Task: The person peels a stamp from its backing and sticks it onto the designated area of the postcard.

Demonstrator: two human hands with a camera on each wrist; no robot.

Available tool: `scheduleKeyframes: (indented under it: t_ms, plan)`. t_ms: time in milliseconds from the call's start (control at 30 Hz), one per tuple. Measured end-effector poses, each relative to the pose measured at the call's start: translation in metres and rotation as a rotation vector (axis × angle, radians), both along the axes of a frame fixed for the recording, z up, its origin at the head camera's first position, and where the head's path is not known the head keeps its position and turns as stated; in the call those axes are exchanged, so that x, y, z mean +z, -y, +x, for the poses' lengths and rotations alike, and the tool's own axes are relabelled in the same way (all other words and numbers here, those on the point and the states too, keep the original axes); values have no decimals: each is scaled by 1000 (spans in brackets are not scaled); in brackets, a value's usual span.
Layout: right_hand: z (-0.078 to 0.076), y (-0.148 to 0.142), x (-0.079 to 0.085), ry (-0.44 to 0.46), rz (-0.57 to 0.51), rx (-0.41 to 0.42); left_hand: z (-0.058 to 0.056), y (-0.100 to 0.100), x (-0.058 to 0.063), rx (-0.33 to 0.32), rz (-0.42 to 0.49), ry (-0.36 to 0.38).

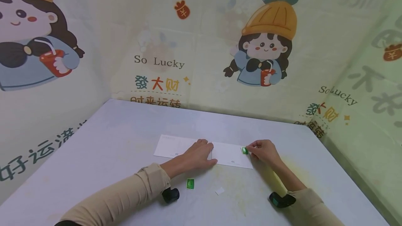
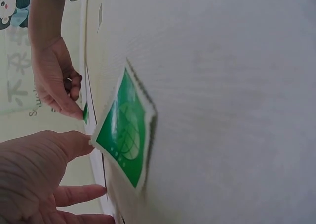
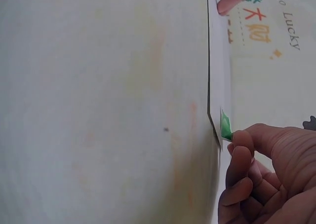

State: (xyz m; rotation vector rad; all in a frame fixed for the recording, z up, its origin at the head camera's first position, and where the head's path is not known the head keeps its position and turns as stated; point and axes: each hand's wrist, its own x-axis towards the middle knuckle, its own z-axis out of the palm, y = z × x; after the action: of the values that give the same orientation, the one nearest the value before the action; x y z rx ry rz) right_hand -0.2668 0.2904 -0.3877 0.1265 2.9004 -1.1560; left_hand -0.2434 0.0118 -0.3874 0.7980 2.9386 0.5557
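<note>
Two white envelopes lie side by side on the table, a left one (image 1: 168, 145) and a right one (image 1: 229, 154). My left hand (image 1: 198, 154) rests across the place where they meet, fingers spread and its thumb at the right envelope's near edge. At that envelope's upper right corner, my right hand (image 1: 263, 151) pinches a green postage stamp (image 1: 244, 150) between thumb and fingertips. In the right wrist view the stamp (image 3: 226, 126) looks slightly bent; whether all of it touches the paper I cannot tell. A second green stamp (image 1: 190, 183) lies nearer me, large in the left wrist view (image 2: 126, 130).
A small white paper scrap (image 1: 220, 191) lies on the white tabletop (image 1: 125, 184) in front of the right envelope. Black wrist devices (image 1: 171, 195) hang below both forearms. Printed cloth walls (image 1: 204, 44) stand behind and beside the table.
</note>
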Motion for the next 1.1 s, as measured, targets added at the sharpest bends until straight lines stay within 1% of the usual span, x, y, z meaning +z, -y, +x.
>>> scheduleKeyframes:
  t_ms: [433, 800, 1100]
  plan:
    - [-3, 1, -4, -18, 16, -19, 0, 0, 1, -4, -16, 7]
    - [-2, 2, -5, -21, 35, -12, 0, 0, 1, -1, -28, 6]
    - [-1, 3, -6, -41, 53, -1, 0, 2, -1, -30, -19, -17]
